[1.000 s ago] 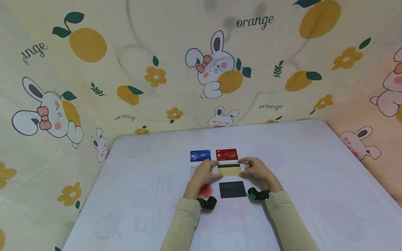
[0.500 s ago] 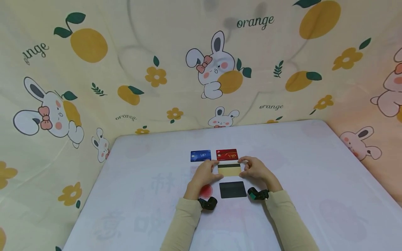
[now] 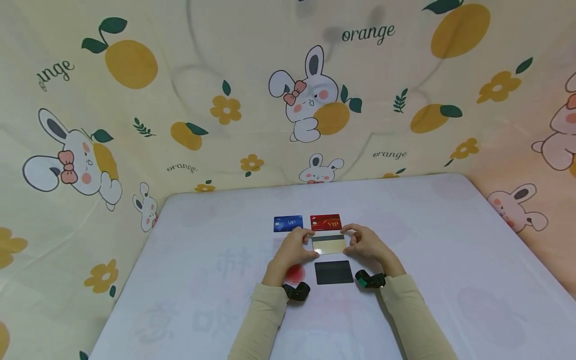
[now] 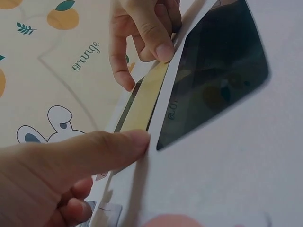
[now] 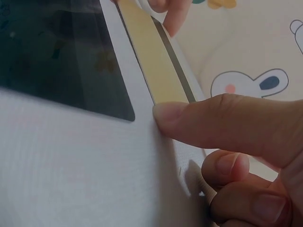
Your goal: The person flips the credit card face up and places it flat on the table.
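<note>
A gold card with a dark stripe along its far side [image 3: 328, 246] lies between my two hands in the middle of the table. My left hand [image 3: 290, 249] pinches its left edge, thumb at the near corner and index finger at the far one. At the right edge, my right hand [image 3: 369, 242] grips it the same way. In the right wrist view the thumb [image 5: 173, 116] presses the corner of the gold card [image 5: 151, 56]. Just nearer than it lies a black card [image 3: 334, 272]. Behind it are a red VIP card [image 3: 326, 222] and, to the left, a blue VIP card [image 3: 288, 223].
The table [image 3: 216, 310] wears a pale cloth with faint print and a red round mark [image 3: 295, 273] beside the left wrist. A patterned curtain [image 3: 252, 65] with rabbits and oranges hangs behind it. Each wrist carries a small black camera [image 3: 297, 291].
The gold card now catches more light, its stripe looking greyer, as if tilted slightly. Both hands stay at its edges. The head view has shifted a little.
</note>
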